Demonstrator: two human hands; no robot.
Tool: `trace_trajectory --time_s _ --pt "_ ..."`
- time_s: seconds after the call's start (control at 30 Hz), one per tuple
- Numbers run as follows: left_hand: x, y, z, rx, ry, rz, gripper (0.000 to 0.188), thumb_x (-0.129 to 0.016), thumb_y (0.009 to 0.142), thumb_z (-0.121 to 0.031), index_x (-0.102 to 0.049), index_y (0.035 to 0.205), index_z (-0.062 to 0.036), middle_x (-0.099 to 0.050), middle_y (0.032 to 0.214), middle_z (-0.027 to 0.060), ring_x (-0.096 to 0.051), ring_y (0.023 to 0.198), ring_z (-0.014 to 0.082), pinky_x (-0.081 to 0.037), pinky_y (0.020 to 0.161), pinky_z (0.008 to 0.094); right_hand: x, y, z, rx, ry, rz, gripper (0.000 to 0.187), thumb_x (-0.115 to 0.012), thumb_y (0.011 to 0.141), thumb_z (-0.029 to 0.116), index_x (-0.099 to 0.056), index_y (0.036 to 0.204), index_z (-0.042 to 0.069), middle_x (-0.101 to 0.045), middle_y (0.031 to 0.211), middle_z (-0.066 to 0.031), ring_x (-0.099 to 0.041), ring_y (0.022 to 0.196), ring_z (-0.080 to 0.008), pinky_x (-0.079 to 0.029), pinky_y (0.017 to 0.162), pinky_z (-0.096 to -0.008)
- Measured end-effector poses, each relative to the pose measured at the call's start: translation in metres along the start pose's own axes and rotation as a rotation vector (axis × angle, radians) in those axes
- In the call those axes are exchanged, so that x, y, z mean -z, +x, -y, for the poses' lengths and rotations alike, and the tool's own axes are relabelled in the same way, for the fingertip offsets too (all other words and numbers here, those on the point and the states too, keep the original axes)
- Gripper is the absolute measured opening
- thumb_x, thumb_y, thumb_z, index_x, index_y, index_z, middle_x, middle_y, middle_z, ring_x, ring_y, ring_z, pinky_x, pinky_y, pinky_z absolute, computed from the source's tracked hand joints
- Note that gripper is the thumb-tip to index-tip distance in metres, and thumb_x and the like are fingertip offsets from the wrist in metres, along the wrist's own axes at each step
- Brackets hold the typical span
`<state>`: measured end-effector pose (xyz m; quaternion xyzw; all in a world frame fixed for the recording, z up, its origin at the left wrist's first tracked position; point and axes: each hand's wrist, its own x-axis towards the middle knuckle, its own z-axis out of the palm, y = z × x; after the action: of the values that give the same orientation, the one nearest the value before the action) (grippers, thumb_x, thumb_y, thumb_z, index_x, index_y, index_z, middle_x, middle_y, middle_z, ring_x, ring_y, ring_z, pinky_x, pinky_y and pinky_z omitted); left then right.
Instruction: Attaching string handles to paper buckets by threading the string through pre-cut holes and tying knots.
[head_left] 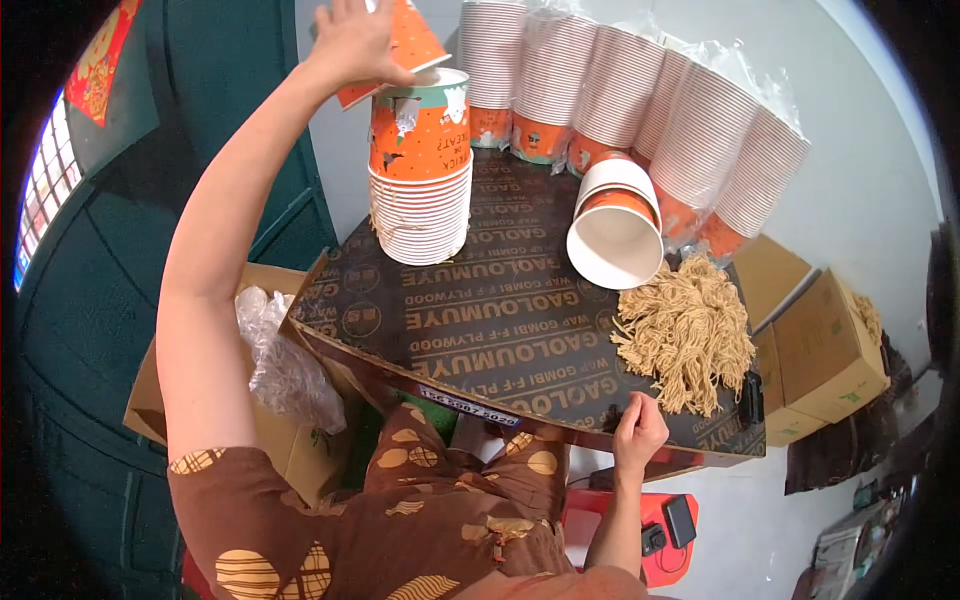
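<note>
My left hand (352,45) is raised at the upper left, closed on an orange printed paper bucket (416,38) tilted above a tall stack. That upside-down stack of paper buckets (420,215) has white rims below and an orange, green-edged bucket uppermost; bits of cord stick out along its left side. My right hand (640,430) is curled into a fist at the front edge of the table (480,330). Whatever its fingers may hold is hidden. Just beyond it lies a heap of tan twisted cords (690,335). Nested white-lined buckets (615,245) lie on their side behind the cords.
Tall plastic-wrapped stacks of buckets (630,90) line the table's back edge by the wall. An open cardboard box (300,450) with a clear plastic bag (280,360) stands left. More boxes (825,345) are at right. A red stool (675,570) carries small black devices below my right hand.
</note>
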<state>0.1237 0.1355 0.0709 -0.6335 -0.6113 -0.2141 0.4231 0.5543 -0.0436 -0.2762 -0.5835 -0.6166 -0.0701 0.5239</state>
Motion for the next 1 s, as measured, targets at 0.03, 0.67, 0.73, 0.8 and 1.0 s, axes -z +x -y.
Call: trace_trajectory --time_s 0.03,0.67,0.73,0.8,1.0 --pt "0.001 0.003 -0.011 -0.057 0.036 -0.016 0.118 -0.083 0.047 -0.065 -0.042 0.136 0.0010 -0.041 0.127 0.0336 -0.041 0.118 0.0463 -0.032 0.099 0.0591 0.000 0.001 0.000 0.036 -0.011 -0.015 0.010 -0.058 0.091 0.002 -0.066 0.086 0.000 -0.064 0.073 -0.0137 -0.062 0.061 -0.0291 -0.048 0.057 -0.0359" --pt "-0.045 -0.074 -0.061 -0.282 -0.133 -0.070 0.095 -0.080 0.069 -0.023 -0.029 0.147 -0.0029 -0.040 0.142 0.0205 -0.038 0.132 0.0385 -0.030 0.108 0.0554 -0.002 0.002 0.001 0.074 -0.047 -0.012 0.008 -0.059 0.087 0.001 -0.066 0.085 0.000 -0.065 0.074 -0.0135 -0.063 0.063 -0.0307 -0.049 0.058 -0.0373" --pt "-0.047 -0.079 -0.061 -0.291 -0.138 -0.114 0.091 -0.079 0.071 -0.021 -0.031 0.146 -0.0017 -0.038 0.144 0.0219 -0.037 0.134 0.0394 -0.029 0.109 0.0555 -0.002 0.003 0.002 0.102 -0.031 -0.028 0.008 -0.059 0.087 0.001 -0.066 0.086 0.000 -0.065 0.074 -0.0136 -0.063 0.064 -0.0307 -0.049 0.058 -0.0373" --pt "-0.047 -0.091 -0.067 -0.255 -0.168 -0.163 0.084 -0.077 0.072 -0.019 -0.036 0.142 0.0001 -0.034 0.147 0.0234 -0.033 0.137 0.0408 -0.028 0.109 0.0566 -0.003 0.003 0.003 0.106 -0.023 -0.015 0.008 -0.059 0.088 0.002 -0.066 0.086 0.000 -0.065 0.075 -0.0137 -0.063 0.064 -0.0308 -0.049 0.058 -0.0374" --pt "0.050 -0.165 -0.166 -0.298 -1.727 0.875 0.020 -0.052 0.100 -0.014 -0.063 0.100 0.0025 -0.064 0.098 0.0093 -0.066 0.090 0.0145 -0.052 0.081 0.0304 0.002 -0.001 -0.004 0.039 -0.044 0.015 0.009 -0.058 0.089 0.003 -0.066 0.087 0.001 -0.064 0.075 -0.0136 -0.063 0.064 -0.0306 -0.048 0.059 -0.0371"
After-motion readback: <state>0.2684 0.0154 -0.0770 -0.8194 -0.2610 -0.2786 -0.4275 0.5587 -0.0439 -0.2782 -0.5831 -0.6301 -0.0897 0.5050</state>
